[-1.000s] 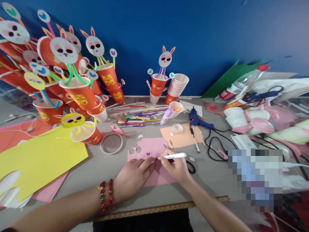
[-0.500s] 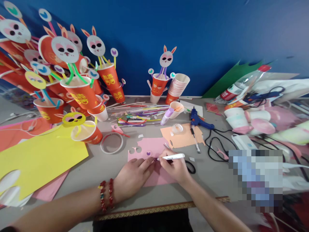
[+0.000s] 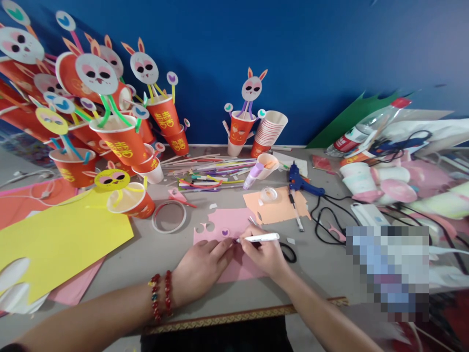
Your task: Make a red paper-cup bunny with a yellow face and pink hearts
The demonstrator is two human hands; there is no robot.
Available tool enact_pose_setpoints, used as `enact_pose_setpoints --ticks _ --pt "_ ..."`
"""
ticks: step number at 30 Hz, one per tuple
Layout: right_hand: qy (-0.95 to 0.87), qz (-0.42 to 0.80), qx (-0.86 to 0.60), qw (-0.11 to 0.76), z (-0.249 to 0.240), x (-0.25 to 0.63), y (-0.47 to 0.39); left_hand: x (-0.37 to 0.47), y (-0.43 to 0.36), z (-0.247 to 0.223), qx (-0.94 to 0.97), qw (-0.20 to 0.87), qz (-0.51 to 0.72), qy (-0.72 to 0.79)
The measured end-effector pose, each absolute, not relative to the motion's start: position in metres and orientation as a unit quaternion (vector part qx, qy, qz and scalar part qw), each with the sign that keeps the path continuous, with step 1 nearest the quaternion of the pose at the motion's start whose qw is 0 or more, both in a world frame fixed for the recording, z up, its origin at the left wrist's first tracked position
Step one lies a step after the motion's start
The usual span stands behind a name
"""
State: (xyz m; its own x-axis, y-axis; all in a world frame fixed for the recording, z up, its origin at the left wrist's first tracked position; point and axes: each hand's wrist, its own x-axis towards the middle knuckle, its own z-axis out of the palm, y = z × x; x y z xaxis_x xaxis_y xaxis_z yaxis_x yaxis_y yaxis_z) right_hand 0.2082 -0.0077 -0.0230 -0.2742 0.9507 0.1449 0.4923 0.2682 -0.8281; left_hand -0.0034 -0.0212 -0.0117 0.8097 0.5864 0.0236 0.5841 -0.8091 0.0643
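My right hand [image 3: 264,254] is closed round a white marker pen [image 3: 262,238], its tip down near the fingertips of my other hand. My left hand [image 3: 205,264] lies flat with fingers stretched out on a sheet of pink paper [image 3: 245,269]. A small dark purple spot shows at the pen tip, partly covered by fingers. Just above sits a small pale disc with a purple heart [image 3: 225,232]. From under my right hand, a black loop handle [image 3: 288,253] sticks out, seemingly of scissors.
A tape roll [image 3: 169,216] and yellow paper [image 3: 73,234] lie left. Red paper cups with rabbit figures [image 3: 122,142] crowd the back left. Behind the pink paper are orange paper [image 3: 282,208], a glue stick [image 3: 252,176] and a blue glue gun [image 3: 304,183] with black cable.
The pen and my right hand have shifted very slightly. Both hands otherwise keep their places on the pink paper.
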Motion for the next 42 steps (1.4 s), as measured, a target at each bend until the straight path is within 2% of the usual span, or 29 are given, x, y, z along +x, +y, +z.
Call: enact_pose_setpoints --ticks 42 --pt "-0.727 0.335 -0.501 0.330 -0.0205 0.2071 -0.0063 -0.0027 -0.0213 -0.0107 0.952 0.019 0.023 0.304"
